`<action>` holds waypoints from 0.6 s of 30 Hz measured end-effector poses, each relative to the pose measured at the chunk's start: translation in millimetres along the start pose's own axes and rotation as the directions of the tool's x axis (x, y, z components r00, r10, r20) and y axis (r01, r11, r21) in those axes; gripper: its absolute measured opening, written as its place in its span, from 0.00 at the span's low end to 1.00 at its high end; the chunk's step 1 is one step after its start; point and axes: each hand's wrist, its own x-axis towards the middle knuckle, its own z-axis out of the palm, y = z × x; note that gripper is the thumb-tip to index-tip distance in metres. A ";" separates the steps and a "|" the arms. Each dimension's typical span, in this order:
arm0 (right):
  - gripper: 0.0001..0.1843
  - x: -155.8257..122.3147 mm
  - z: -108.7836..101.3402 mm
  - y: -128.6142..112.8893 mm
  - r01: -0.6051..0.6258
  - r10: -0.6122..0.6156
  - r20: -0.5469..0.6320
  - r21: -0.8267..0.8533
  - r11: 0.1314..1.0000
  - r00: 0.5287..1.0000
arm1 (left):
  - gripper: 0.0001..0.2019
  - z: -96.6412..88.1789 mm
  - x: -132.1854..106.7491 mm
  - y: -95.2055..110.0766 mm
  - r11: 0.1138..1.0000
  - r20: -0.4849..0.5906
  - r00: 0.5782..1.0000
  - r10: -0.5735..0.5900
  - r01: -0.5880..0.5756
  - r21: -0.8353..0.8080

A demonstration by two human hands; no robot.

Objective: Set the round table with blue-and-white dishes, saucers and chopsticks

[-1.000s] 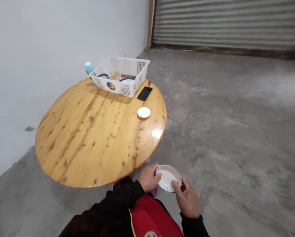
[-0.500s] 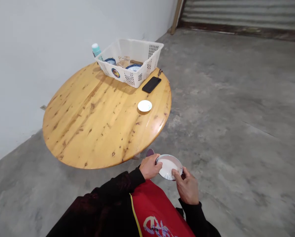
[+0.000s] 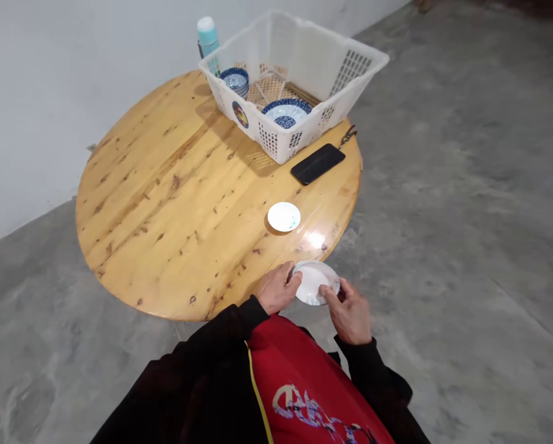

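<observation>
Between my two hands is a shallow white dish, held at the near right edge of the round wooden table. My left hand grips its left rim, thumb on the inner face. On the right side, my right hand pinches the rim with the thumb over the inside and fingers underneath. A small white saucer lies on the table just beyond the held dish. Whether more than one dish is stacked in my hands, I cannot tell.
A white plastic basket stands at the table's back, holding blue-patterned bowls, a blue-rimmed plate and chopstick-like sticks. Behind it is a turquoise bottle. A black phone lies by the basket. A wall borders the left.
I have come closer to the table, so the basket, phone and saucer look larger. Both hands, still gripping the dish, have moved up to the table's edge.
</observation>
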 end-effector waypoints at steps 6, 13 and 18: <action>0.28 65.1 10.2 -25.4 0.111 -0.104 0.058 -0.131 0.985 0.993 | 0.13 -13.4 44.3 -0.9 0.998 -0.128 0.990 -0.066 0.067 0.005; 0.27 133.9 31.0 -49.5 0.273 -0.224 0.225 -0.218 0.937 0.948 | 0.15 -26.3 83.8 -4.6 0.982 -0.285 0.940 -0.186 0.175 -0.065; 0.26 173.1 43.6 -54.4 0.370 -0.263 0.335 -0.316 0.874 0.905 | 0.15 -27.4 105.3 -3.6 0.958 -0.360 0.888 -0.286 0.279 -0.072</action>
